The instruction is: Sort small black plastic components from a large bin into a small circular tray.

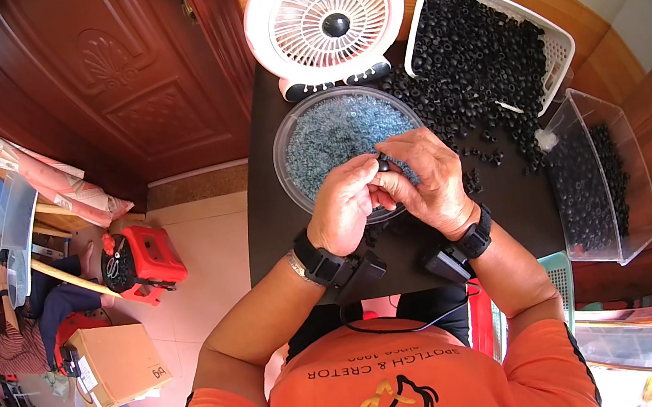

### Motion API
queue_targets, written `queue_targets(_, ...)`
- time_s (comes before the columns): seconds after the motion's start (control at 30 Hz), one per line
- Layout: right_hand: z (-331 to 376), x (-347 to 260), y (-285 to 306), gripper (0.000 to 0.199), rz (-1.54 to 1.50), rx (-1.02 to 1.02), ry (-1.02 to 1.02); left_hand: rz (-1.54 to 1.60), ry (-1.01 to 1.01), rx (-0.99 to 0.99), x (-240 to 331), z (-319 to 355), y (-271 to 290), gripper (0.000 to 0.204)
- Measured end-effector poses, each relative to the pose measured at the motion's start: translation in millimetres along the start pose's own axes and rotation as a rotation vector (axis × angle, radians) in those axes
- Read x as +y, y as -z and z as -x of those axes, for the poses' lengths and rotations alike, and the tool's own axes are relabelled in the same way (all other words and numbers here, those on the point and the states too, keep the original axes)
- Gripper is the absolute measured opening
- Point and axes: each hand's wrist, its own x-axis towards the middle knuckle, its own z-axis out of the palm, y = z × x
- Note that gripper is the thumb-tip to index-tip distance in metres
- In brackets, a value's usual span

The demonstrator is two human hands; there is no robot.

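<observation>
My left hand (pixel 346 204) and my right hand (pixel 425 179) meet over the near rim of a round clear tray (pixel 288 140) filled with small blue-grey pieces. Between the fingertips of both hands sits a small black ring-shaped part (pixel 382 164). Loose black rings (pixel 472 114) lie scattered on the dark table (pixel 272 238) just right of my hands. Both wrists carry black bands with small black boxes.
A white slotted basket (pixel 556 39) heaped with black rings stands at the back right. A clear bin (pixel 623 182) with more rings sits at the right edge. A pink-and-white fan (pixel 329 20) stands behind the tray. A red stool (pixel 149 261) and cardboard box (pixel 117 364) are on the floor at left.
</observation>
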Motion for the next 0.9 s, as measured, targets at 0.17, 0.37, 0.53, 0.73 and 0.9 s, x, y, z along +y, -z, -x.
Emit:
queue_targets(0.17, -0.7, 0.2, 0.4, 0.034, 0.024, -0.027, 0.031, 0.026, 0.012, -0.002, -0.5, 0.3, 2.2, 0.028)
queue_targets(0.37, -2.5, 1.4, 0.3, 0.035, -0.039, -0.019, 0.063, 0.013, -0.008, -0.028, 0.1, 1.0, -2.5, 0.030)
queue_targets(0.53, -5.1, 0.0, -1.2, 0.036, -0.047, -0.022, 0.083, 0.100, -0.069, 0.047, -4.2, 0.7, -6.7, 0.028)
queue_targets(0.73, -4.9, 0.3, -1.8, 0.038, -0.035, -0.066, 0.081, 0.108, -0.083, 0.039, -6.4, 0.6, 1.9, 0.026)
queue_targets(0.9, -1.6, 0.9, -4.0, 0.040, -0.079, -0.045, 0.029, 0.050, -0.060, 0.052, -4.8, 0.1, 2.5, 0.026)
